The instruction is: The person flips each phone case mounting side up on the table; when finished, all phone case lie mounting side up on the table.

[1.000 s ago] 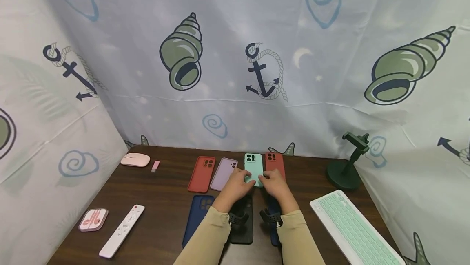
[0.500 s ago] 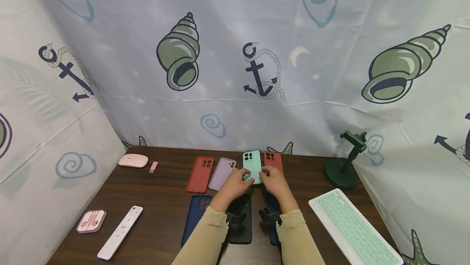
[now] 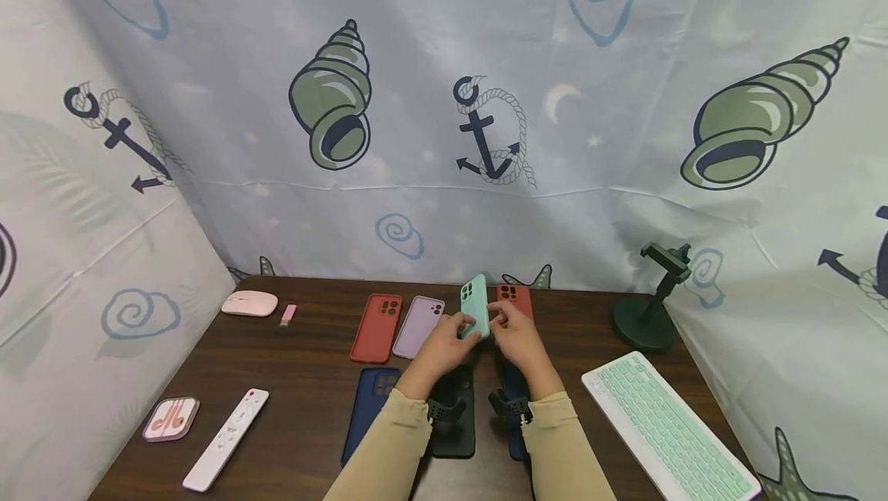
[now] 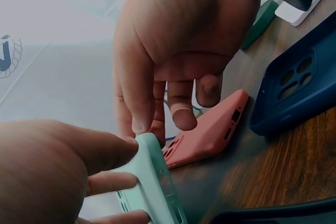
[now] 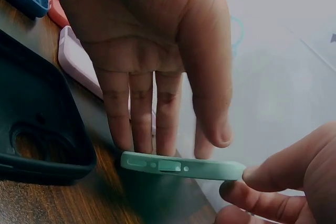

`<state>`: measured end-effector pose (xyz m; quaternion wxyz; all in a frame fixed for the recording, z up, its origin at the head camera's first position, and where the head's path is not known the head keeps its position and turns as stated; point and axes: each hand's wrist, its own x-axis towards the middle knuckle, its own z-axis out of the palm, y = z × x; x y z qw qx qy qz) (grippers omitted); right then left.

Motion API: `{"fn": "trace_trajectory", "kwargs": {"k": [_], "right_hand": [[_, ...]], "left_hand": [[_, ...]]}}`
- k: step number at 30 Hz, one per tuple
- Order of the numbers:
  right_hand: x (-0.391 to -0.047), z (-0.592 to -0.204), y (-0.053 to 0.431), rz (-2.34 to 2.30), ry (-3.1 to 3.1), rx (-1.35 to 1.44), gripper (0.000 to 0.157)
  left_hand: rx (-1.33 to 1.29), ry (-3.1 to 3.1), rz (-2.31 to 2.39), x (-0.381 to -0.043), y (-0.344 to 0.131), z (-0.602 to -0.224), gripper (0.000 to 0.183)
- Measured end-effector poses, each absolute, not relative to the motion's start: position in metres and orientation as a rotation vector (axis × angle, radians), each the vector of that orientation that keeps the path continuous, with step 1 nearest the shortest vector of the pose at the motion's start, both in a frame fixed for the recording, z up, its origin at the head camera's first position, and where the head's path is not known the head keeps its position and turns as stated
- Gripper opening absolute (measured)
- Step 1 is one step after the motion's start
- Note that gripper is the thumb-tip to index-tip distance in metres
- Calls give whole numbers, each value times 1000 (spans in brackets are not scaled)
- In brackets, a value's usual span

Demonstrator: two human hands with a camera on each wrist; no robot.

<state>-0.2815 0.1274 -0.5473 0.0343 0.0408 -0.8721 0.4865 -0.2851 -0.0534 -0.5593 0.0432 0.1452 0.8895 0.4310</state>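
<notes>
A mint-green phone case (image 3: pixel 475 302) is lifted at the back of the table, turned partly edge-on. My left hand (image 3: pixel 440 352) holds its left side, thumb in front and fingers behind. My right hand (image 3: pixel 519 344) pinches its right edge near a lower corner with thumb and index finger. In the right wrist view the case's bottom edge (image 5: pixel 181 168) shows its port cutouts. Beyond my right hand lies a red phone case (image 3: pixel 516 296); a lilac phone case (image 3: pixel 418 325) lies left of my left hand. Under my forearms are a black case (image 3: pixel 454 437) and a dark blue case (image 3: pixel 515 442), both partly hidden.
Another red case (image 3: pixel 376 329) and a blue case (image 3: pixel 367 414) lie left of my hands. Farther left are a pink mouse (image 3: pixel 249 303), USB stick (image 3: pixel 287 315), white remote (image 3: pixel 225 440) and earphone box (image 3: pixel 171 418). A green stand (image 3: pixel 648 325) and a keyboard (image 3: pixel 669 424) are at right.
The mint case has risen and turned from facing me to nearly side-on, leaning over the table's back edge. My right fingers have shifted to its edge.
</notes>
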Motion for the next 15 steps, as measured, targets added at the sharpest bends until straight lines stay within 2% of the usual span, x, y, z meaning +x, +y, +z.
{"fn": "trace_trajectory", "kwargs": {"k": [8, 15], "right_hand": [[-283, -548, 126, 1521, -2680, 231, 35], [-283, -551, 124, 1482, -2712, 319, 39]], "left_hand": [[562, 2691, 1477, -286, -52, -555, 44], [547, 2761, 1462, -285, -52, -556, 50]]}}
